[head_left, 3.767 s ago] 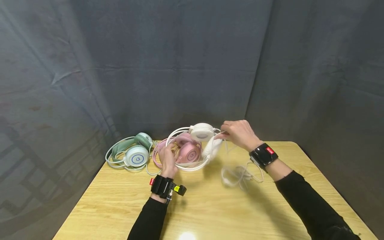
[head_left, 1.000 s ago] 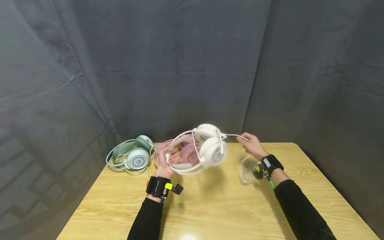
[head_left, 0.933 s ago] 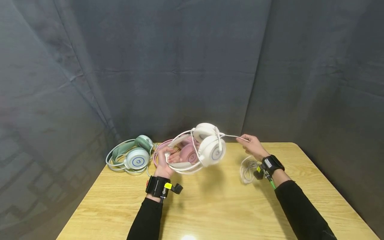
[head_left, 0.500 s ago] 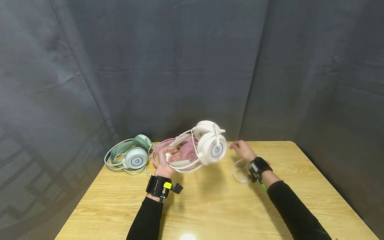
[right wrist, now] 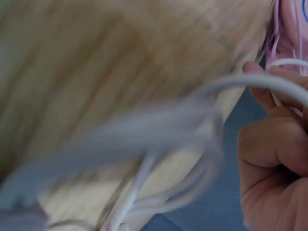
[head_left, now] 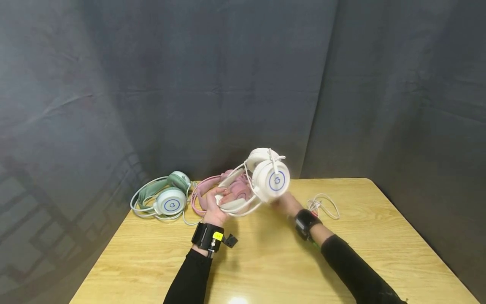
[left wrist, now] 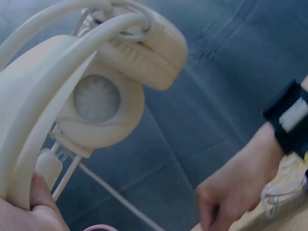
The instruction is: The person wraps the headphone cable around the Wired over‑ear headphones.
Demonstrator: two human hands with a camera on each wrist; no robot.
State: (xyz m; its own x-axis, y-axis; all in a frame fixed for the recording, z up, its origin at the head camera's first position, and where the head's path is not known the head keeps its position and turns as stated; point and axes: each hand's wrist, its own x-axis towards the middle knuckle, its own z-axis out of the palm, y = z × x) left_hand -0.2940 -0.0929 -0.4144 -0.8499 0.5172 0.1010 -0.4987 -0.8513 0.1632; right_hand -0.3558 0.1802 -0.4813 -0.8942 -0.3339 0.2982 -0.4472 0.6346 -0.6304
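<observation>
My left hand (head_left: 214, 211) grips the headband of white over-ear headphones (head_left: 269, 181), held up above the table with the ear cups toward the right. In the left wrist view, the thumb (left wrist: 42, 197) lies against the white band. My right hand (head_left: 286, 205), blurred, is low behind the near ear cup, which hides its fingertips. The right wrist view shows this hand's fingers (right wrist: 274, 144) curled at a white cable (right wrist: 260, 81). A bundled part of the headphones' cable (head_left: 320, 206) lies on the table at right.
Pink headphones (head_left: 206, 185) lie on the wooden table (head_left: 265, 270) behind the left hand. Pale green headphones (head_left: 171, 204) lie farther left with their cord. A grey cloth backdrop (head_left: 212, 84) stands behind the table.
The right hand has moved left along the cable, from well right of the headphones to behind the near ear cup. The headphones have risen slightly, still in the left hand.
</observation>
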